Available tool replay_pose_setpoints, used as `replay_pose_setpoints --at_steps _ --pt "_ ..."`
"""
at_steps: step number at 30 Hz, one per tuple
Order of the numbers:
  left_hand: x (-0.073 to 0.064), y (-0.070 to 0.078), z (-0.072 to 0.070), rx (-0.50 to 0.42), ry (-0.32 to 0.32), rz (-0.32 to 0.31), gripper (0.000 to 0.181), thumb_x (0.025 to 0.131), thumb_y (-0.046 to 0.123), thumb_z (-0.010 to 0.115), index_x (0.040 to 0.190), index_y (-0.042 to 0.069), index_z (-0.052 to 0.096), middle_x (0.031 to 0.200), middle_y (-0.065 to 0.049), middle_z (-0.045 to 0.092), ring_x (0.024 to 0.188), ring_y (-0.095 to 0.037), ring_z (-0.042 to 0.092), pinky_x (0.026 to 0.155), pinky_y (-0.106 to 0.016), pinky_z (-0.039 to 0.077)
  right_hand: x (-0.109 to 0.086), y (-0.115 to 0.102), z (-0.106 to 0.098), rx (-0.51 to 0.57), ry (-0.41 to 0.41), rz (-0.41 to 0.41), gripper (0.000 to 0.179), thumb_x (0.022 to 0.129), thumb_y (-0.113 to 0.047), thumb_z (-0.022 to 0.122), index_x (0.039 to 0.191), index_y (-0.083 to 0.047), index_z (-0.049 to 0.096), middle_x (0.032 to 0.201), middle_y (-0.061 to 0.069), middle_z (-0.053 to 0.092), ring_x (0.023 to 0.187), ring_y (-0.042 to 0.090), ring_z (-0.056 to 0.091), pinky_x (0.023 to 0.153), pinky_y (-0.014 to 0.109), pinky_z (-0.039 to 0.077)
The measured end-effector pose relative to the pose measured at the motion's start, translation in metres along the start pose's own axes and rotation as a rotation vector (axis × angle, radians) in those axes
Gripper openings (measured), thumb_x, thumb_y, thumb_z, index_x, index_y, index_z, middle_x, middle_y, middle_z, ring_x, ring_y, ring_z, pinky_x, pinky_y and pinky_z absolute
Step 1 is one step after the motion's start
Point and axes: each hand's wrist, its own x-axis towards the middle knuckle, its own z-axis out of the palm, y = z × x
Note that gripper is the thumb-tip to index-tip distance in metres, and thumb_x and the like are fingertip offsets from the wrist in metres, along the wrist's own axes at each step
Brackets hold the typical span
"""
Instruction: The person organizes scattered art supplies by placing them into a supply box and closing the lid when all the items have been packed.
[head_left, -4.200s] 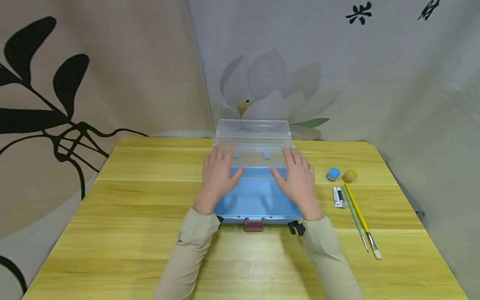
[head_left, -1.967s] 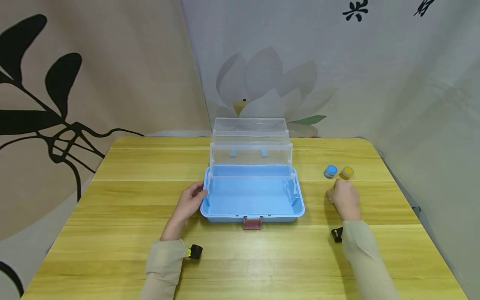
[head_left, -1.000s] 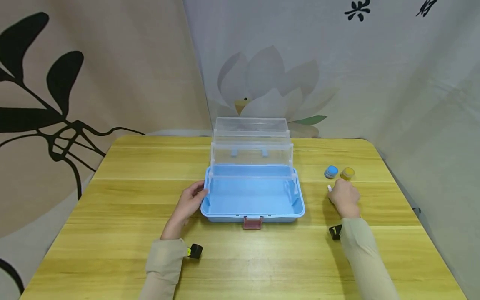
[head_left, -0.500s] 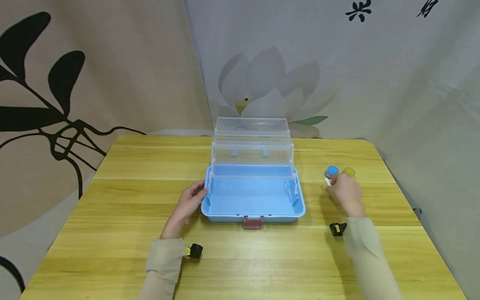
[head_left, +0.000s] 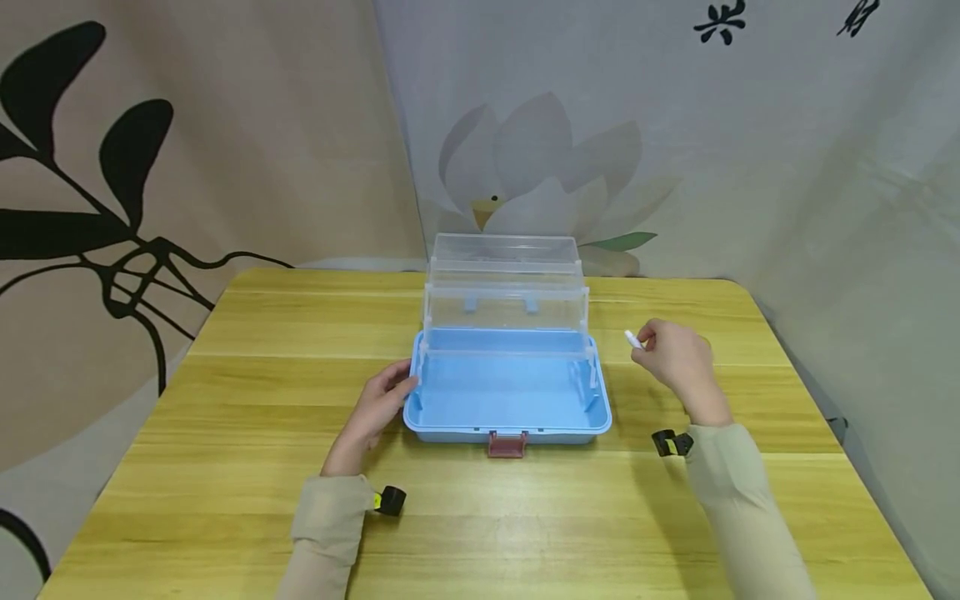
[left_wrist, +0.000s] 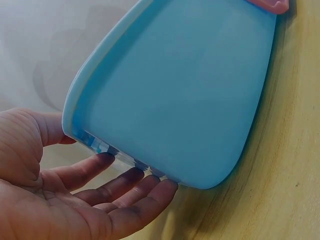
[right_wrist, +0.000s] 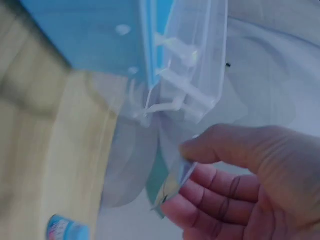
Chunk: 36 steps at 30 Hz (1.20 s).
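Observation:
The blue plastic box [head_left: 502, 392] stands on the table with its clear lid and trays [head_left: 506, 287] raised at the back. My left hand [head_left: 378, 404] holds the box's left side. In the left wrist view, its thumb lies at the rim and its bent fingertips [left_wrist: 165, 187] touch the side wall. My right hand [head_left: 675, 358] is raised to the right of the box and pinches a small paint tube, whose white cap [head_left: 632, 338] points toward the box. In the right wrist view, the tube [right_wrist: 175, 182] sits between thumb and fingers; its label is blurred.
A blue paint jar [right_wrist: 67, 230] stands on the table, seen in the right wrist view; the right hand hides it in the head view. The reddish latch [head_left: 507, 445] hangs at the box's front. A printed curtain [head_left: 525, 125] hangs behind the wooden table [head_left: 225, 467].
My right hand took the paint tube from the table, lifted it and moved left toward the box. The left hand went from the raised lid to the box's left side and stays there.

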Motion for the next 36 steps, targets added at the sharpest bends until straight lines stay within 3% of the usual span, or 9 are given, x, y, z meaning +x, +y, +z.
replay_pose_setpoints --at_steps 5,16,29,36 --pt "0.000 -0.001 0.000 -0.003 0.001 -0.006 0.045 0.098 0.018 0.047 0.139 0.003 0.039 0.138 -0.019 0.042 0.123 -0.031 0.042 0.098 -0.046 0.041 0.006 -0.020 -0.004 -0.016 0.016 -0.083 0.014 0.080 -0.016 0.062 0.090 -0.005 0.062 0.073 0.003 0.060 0.054 0.017 0.047 0.044 0.030 0.034" --pt "0.001 -0.001 -0.002 -0.015 -0.001 -0.013 0.046 0.098 0.020 0.047 0.140 0.003 0.039 0.140 -0.019 0.040 0.124 -0.031 0.041 0.098 -0.046 0.041 0.023 -0.073 0.000 -0.059 0.045 -0.349 0.011 0.080 -0.013 0.069 0.087 -0.007 0.063 0.069 0.000 0.056 0.052 0.015 0.045 0.045 0.028 0.035" --pt "0.001 -0.001 -0.002 -0.028 -0.012 -0.003 0.046 0.098 0.019 0.047 0.140 0.003 0.039 0.140 -0.019 0.040 0.124 -0.032 0.042 0.098 -0.047 0.041 0.043 -0.122 0.018 -0.068 -0.035 -0.557 0.010 0.081 -0.014 0.070 0.088 -0.010 0.064 0.071 -0.001 0.057 0.061 0.015 0.050 0.055 0.030 0.041" --pt "0.001 -0.003 -0.002 -0.018 -0.018 0.007 0.045 0.098 0.020 0.047 0.139 0.003 0.039 0.140 -0.019 0.041 0.124 -0.032 0.043 0.099 -0.046 0.040 0.054 -0.145 0.029 -0.076 -0.159 -0.576 0.011 0.084 -0.015 0.070 0.093 -0.011 0.065 0.075 -0.001 0.060 0.066 0.016 0.051 0.061 0.029 0.044"
